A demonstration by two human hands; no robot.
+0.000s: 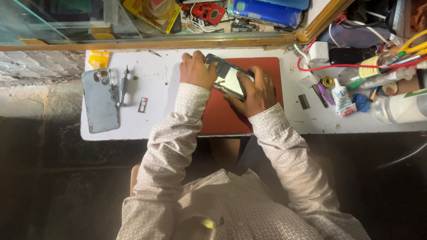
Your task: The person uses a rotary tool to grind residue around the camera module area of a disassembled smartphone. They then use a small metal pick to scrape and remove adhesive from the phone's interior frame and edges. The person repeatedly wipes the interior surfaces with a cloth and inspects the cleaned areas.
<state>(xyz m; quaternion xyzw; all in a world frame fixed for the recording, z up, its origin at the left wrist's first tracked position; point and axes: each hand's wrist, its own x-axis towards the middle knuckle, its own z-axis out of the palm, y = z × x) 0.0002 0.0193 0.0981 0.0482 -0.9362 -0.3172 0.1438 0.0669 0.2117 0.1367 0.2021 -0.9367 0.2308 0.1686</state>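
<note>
Both hands gripping opened phone [229, 78] over red mat [262, 71].
I'm clamping w/ left hand [196, 70], right hand [257, 91]; best keeping it level, steady.

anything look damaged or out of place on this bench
Yes: the phone held between the left hand and right hand over the red mat has its back off, its insides exposed. The grey back cover lies apart at the left of the white table, beside a metal tool.
</note>
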